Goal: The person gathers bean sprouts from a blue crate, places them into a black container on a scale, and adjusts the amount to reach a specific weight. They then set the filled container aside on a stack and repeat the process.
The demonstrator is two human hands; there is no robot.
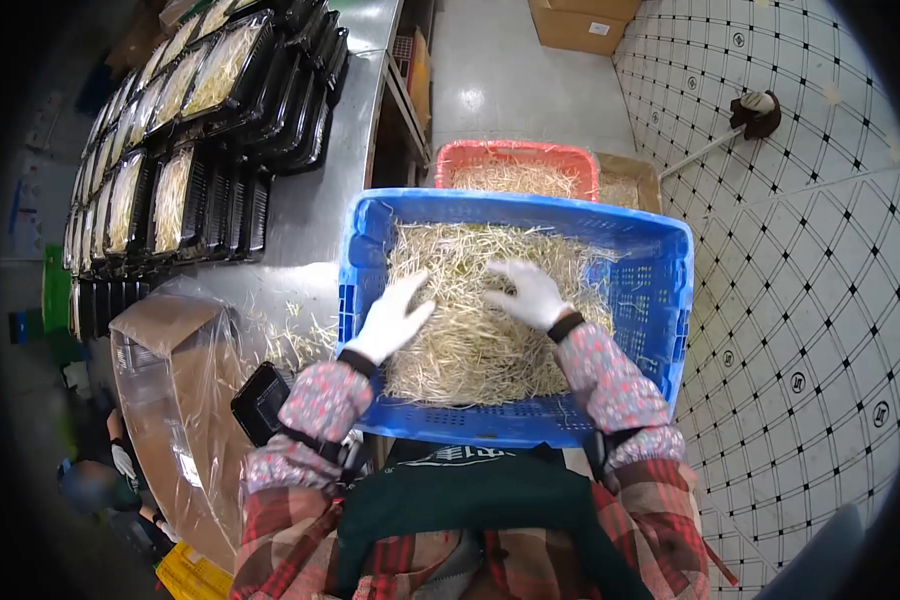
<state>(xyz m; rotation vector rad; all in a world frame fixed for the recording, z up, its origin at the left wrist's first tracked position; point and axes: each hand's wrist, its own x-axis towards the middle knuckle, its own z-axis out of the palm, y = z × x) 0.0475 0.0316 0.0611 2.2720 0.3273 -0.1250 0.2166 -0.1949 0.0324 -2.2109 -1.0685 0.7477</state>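
A blue plastic crate (650,300) stands in front of me, holding a heap of thin pale strands that look like bean sprouts (480,350). My left hand (394,318), in a white glove, is over the left part of the heap, thumb apart from the fingers. Across from it, my right hand (530,295), gloved too, hovers at the heap's upper middle with its fingers spread. Sprouts show between the two hands, and neither hand has anything in its grasp.
Black plastic trays (220,75) filled with sprouts are stacked on the metal table (315,205) at the left. A cardboard box with plastic lining (175,400) and a black tray (262,402) lie nearer. Beyond the crate stands a red basket (595,175) of sprouts. Another person (105,490) is at far left.
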